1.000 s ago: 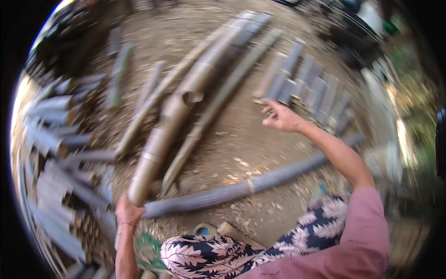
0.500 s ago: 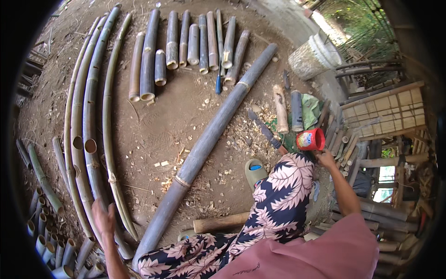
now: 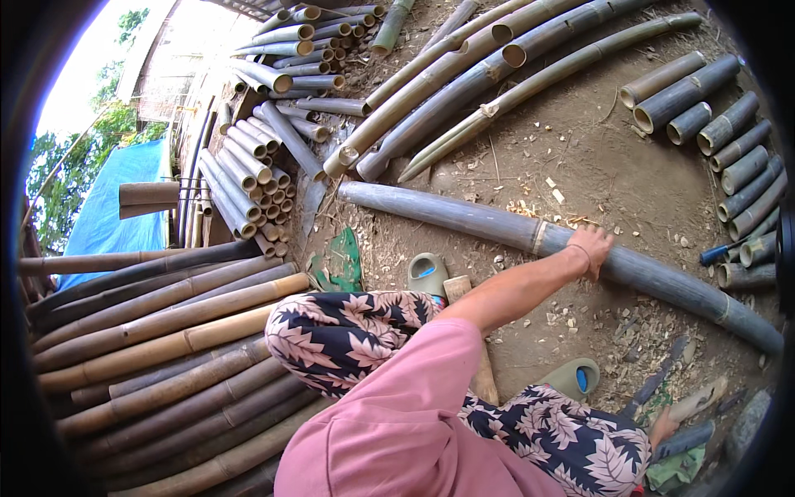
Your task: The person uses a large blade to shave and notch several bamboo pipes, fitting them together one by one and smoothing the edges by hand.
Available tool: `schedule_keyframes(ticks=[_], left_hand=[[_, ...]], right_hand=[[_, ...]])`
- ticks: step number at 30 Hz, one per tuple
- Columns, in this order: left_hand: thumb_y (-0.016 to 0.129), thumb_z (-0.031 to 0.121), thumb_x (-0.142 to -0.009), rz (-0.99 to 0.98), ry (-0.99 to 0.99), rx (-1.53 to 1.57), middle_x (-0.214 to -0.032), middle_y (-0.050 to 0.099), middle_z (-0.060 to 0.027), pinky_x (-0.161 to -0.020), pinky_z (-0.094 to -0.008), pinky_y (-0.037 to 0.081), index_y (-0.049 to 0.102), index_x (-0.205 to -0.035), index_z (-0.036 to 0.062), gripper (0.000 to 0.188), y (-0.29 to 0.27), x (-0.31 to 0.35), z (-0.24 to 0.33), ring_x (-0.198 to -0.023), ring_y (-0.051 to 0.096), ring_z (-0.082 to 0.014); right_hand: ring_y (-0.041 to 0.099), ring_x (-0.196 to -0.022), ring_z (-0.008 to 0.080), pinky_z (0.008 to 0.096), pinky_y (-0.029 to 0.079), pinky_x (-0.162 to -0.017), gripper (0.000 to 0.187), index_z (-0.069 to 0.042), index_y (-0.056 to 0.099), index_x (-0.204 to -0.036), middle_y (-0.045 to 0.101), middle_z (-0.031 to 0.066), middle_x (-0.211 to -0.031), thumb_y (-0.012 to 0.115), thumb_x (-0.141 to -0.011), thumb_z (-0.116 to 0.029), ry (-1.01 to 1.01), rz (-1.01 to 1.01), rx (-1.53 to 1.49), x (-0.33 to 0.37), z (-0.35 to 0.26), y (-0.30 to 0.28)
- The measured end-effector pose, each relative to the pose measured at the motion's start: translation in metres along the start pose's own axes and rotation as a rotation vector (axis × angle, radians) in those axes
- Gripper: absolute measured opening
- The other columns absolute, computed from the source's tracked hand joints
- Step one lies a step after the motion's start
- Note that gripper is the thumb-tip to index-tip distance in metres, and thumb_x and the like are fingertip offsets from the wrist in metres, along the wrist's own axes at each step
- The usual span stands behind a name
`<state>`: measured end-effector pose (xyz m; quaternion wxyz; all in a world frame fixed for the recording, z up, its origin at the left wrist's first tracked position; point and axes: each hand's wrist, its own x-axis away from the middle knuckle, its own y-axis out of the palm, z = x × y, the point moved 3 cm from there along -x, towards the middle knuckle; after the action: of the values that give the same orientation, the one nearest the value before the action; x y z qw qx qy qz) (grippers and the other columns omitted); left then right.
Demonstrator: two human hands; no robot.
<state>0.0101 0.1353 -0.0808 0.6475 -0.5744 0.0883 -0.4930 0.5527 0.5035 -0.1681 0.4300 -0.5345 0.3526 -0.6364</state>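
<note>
Across the ground in front of me lies a long grey bamboo pole (image 3: 464, 211), with a pale ring at its joint. My left hand (image 3: 590, 248) is over the pole just right of that joint, fingers curled around its far side. Past my knee at the lower right, a small skin-coloured shape looks like part of my right hand (image 3: 661, 427); its fingers do not show clearly. Close by are a machete (image 3: 658, 381), a pale bamboo piece (image 3: 700, 399), a short dark bamboo piece (image 3: 686, 439) and a green cloth (image 3: 675, 470). A sliver of red cup (image 3: 637, 490) shows below.
Long bent bamboo poles (image 3: 530, 83) lie beyond, and several short cut tubes (image 3: 733, 124) are lined up at right. Stacked bamboo (image 3: 257, 174) and thick poles (image 3: 174, 340) fill the left. Sandals (image 3: 426, 272), a piece of wood (image 3: 484, 377) and wood chips are around my legs.
My view has swung to the left. My left hand has gone from beside the bent poles onto the grey bamboo pole. The red cup, earlier at my right hand, is mostly hidden.
</note>
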Motion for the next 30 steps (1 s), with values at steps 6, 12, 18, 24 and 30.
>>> schedule_keyframes(ticks=[6,12,18,24,30], left_hand=[[0.082,0.03,-0.058,0.265,0.253,-0.157,-0.108,0.058,-0.0064,-0.09,-0.0415,0.044,0.056,-0.115,0.0101,0.066,0.013,-0.021,0.019,-0.11,0.055,-0.0239],[0.078,0.063,-0.07,0.014,0.257,-0.085,-0.128,0.054,-0.0152,-0.104,-0.0484,0.041,0.049,-0.134,0.0045,0.092,-0.052,0.005,-0.005,-0.124,0.051,-0.0316],[0.062,0.035,-0.091,0.437,-0.594,0.419,-0.12,0.063,-0.0265,-0.097,-0.0469,0.048,0.06,-0.122,-0.0018,0.048,-0.203,0.148,-0.245,-0.113,0.061,-0.0385],[0.05,0.083,-0.081,1.207,-1.335,1.644,-0.149,0.035,-0.0274,-0.105,-0.0548,0.038,0.022,-0.154,0.0074,0.109,-0.099,0.371,-0.531,-0.132,0.044,-0.041],[0.056,0.081,-0.079,0.895,-1.279,1.573,-0.158,0.027,-0.0209,-0.11,-0.0558,0.035,0.019,-0.158,0.0162,0.109,-0.078,0.32,-0.559,-0.137,0.04,-0.0398]], right_hand=[[0.051,-0.128,0.0396,0.0441,0.041,-0.106,0.1,0.007,0.042,-0.144,0.049,0.0287,-0.142,0.073,-0.079,-0.062,-0.144,0.209,-0.442,0.0,0.077,-0.008],[0.053,-0.127,0.0368,0.0417,0.041,-0.106,0.09,0.007,0.043,-0.143,0.05,0.0278,-0.142,0.079,-0.081,-0.048,-0.2,0.27,-0.287,0.116,0.011,-0.044],[0.053,-0.127,0.0368,0.0419,0.041,-0.106,0.09,0.007,0.043,-0.143,0.05,0.0278,-0.141,0.079,-0.08,-0.046,-0.221,0.396,-0.353,0.163,-0.029,-0.065],[0.053,-0.126,0.0367,0.0421,0.041,-0.106,0.09,0.007,0.042,-0.143,0.051,0.0278,-0.14,0.08,-0.08,-0.045,-0.339,0.384,-0.415,0.187,-0.107,-0.083],[0.053,-0.126,0.0367,0.0423,0.041,-0.106,0.09,0.007,0.042,-0.144,0.051,0.0277,-0.14,0.081,-0.079,-0.043,-0.397,0.348,-0.537,0.186,-0.139,-0.118]])
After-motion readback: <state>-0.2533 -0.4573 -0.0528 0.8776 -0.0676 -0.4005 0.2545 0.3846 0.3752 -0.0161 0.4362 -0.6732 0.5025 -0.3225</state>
